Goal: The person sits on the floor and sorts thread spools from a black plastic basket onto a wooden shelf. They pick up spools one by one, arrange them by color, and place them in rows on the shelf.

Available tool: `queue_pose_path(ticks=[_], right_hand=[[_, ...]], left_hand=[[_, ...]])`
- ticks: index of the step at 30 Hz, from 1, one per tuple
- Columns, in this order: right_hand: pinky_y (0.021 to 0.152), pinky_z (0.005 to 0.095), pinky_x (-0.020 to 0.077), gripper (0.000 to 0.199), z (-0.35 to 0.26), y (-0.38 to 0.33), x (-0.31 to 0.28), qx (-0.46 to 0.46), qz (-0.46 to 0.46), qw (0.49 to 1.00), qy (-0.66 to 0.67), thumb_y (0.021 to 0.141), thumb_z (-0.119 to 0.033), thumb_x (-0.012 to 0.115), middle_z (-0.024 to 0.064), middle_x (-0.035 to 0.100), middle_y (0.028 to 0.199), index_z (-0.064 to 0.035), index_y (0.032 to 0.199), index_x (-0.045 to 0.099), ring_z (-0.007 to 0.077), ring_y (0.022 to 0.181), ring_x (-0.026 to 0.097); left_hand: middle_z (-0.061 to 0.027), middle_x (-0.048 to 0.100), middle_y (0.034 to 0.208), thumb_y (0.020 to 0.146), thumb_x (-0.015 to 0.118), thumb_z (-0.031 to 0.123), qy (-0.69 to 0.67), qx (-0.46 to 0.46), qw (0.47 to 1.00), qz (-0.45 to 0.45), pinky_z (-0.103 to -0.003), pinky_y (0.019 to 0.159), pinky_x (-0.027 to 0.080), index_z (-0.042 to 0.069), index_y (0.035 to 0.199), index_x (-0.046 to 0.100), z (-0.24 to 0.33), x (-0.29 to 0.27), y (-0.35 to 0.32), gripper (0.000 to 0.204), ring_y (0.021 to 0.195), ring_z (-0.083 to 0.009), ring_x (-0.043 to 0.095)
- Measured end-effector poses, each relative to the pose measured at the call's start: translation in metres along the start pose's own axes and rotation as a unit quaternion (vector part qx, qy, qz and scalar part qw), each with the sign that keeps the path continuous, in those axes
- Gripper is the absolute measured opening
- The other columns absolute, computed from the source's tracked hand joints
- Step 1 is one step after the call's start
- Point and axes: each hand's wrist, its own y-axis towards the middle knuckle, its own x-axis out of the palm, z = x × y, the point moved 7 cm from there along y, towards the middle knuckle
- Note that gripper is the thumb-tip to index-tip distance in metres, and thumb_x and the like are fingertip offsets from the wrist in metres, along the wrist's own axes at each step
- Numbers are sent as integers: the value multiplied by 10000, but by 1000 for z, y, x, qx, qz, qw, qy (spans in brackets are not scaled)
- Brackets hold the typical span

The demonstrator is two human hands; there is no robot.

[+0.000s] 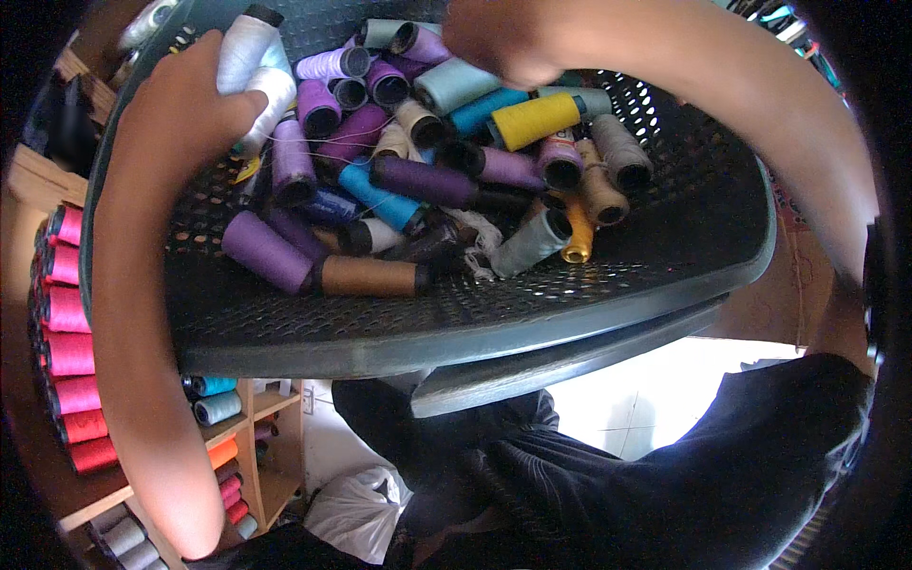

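Observation:
White thread spools [249, 55] are in my left hand [195, 90], at the back left of a dark perforated plastic chair seat [313, 328]. The thumb and fingers close around them. My right hand [508, 47] is at the far side of the seat, above a pale grey-green spool [458, 87]. Its fingers are bent and blurred, so what they hold cannot be made out. Many spools lie heaped between the hands, among them a yellow spool [535, 122], a brown spool [369, 275], a purple spool [268, 252] and a blue spool [380, 197].
A wooden shelf [275, 456] with spools stands at the lower left. Pink and red spools [68, 351] line its left side. My legs in dark trousers [608, 494] are below the seat's front edge. A white plastic bag [356, 513] lies on the floor.

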Motion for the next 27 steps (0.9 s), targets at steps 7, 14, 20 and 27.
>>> queue_pose_path(ticks=[7,14,20,27], right_hand=[[907,484,557,462,-31,-75,131,-199,-273,938,82,754,-189,823,185,725,1143,-55,1179,701,349,1054,704],[789,451,617,275,-89,-106,149,-182,-242,948,95,907,-153,648,213,715,1206,5,1104,756,346,1005,748],[606,526,583,201,-111,-109,145,-170,-220,958,71,835,-191,687,162,774,977,-88,951,815,327,879,757],[746,420,607,215,-23,-68,131,-18,-239,970,44,837,-202,746,45,787,974,-158,1040,803,230,903,762]], left_hand=[[-282,711,999,777,727,315,23,69,996,49,-554,866,532,11,1102,637,37,2,-20,454,974,-469,685],[-242,699,925,785,722,196,54,113,992,35,-530,796,546,23,1171,601,64,4,-40,440,889,-443,694],[-241,684,967,744,753,122,80,110,990,-41,-532,786,543,12,1307,517,60,15,-49,620,911,-445,683],[-214,679,868,741,725,108,112,131,984,-41,-507,750,554,-11,1169,547,58,18,-52,479,825,-412,691]])
